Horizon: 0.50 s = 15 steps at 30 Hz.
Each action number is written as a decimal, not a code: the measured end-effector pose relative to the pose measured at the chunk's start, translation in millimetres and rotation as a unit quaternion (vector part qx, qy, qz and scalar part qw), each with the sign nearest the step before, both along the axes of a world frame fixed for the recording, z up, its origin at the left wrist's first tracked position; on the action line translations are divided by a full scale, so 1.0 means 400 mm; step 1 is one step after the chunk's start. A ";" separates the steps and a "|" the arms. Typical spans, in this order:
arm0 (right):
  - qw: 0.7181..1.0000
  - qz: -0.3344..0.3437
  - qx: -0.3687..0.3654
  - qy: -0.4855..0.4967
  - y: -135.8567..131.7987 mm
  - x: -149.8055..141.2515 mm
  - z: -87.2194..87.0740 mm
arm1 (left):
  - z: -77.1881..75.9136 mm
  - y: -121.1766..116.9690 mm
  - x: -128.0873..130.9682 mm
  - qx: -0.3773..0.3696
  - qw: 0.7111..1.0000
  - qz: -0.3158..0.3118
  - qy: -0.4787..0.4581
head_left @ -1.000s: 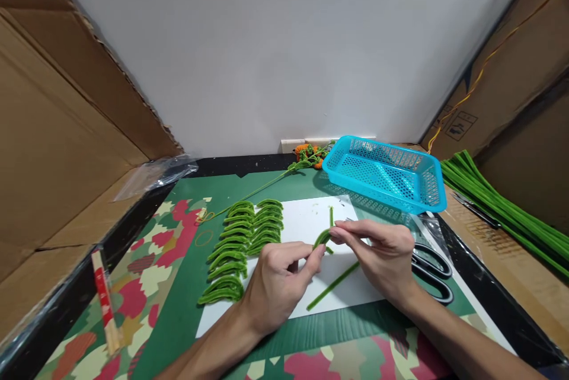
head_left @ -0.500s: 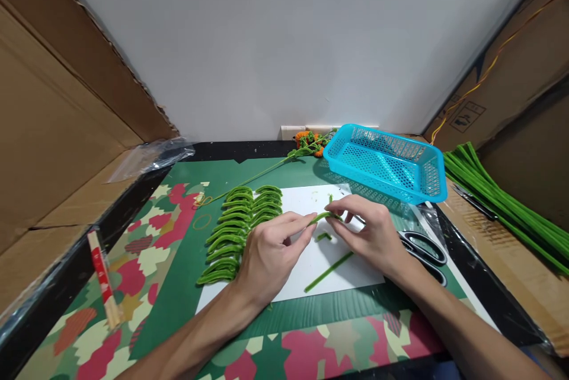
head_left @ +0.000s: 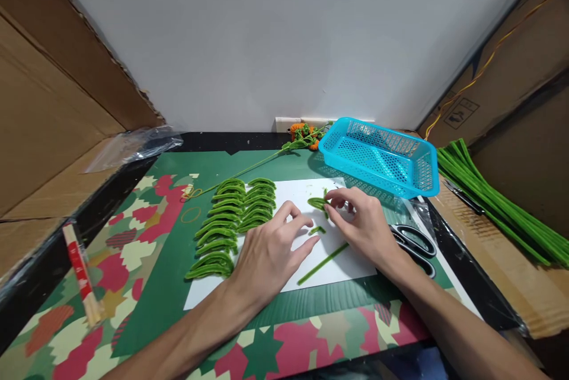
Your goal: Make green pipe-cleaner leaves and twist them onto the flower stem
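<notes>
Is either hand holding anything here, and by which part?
The left hand holds nothing. The right hand has finger and thumb at the right end of a green loop; whether they pinch it cannot be told.

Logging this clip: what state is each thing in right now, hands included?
Left hand: open, fingers apart, holding nothing.
Right hand: pinching one end of the green loop.
Green loop: folded, held.
Curved green pieces: bent, in two columns.
Short green piece: bent.
Long green strip: straight where visible.
Scissors: blades hidden, open or shut unclear.
Blue basket: upright, open-topped.
Green stem bundle: lying loosely fanned.
Orange flower: lying down.
Clear plastic bag: crumpled.
</notes>
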State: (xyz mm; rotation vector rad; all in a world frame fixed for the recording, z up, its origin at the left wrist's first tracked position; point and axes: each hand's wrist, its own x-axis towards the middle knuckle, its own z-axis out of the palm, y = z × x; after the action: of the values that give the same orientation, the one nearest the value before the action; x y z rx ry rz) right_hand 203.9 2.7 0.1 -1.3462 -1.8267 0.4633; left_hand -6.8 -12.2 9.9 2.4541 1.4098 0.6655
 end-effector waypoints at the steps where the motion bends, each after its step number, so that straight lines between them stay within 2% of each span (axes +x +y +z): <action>1: 1.000 0.005 -0.004 0.004 -0.002 -0.004 0.001 | -0.003 0.001 0.000 -0.006 1.000 -0.004 0.020; 5: 0.999 0.015 -0.015 0.023 -0.006 -0.016 -0.001 | -0.010 0.005 0.001 -0.023 0.999 -0.019 0.030; 11: 0.994 0.041 -0.049 0.090 -0.006 -0.020 0.001 | 0.009 -0.001 0.000 0.000 0.998 0.008 -0.067; 15: 0.986 0.076 -0.074 0.131 -0.012 -0.028 0.002 | 0.025 -0.002 -0.001 -0.008 0.996 0.027 -0.087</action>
State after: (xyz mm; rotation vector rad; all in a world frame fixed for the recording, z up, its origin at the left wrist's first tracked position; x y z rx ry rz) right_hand 192.6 -2.2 0.7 -1.1823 -1.7069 0.8310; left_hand -7.2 -13.1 19.8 2.2896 1.4127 0.8529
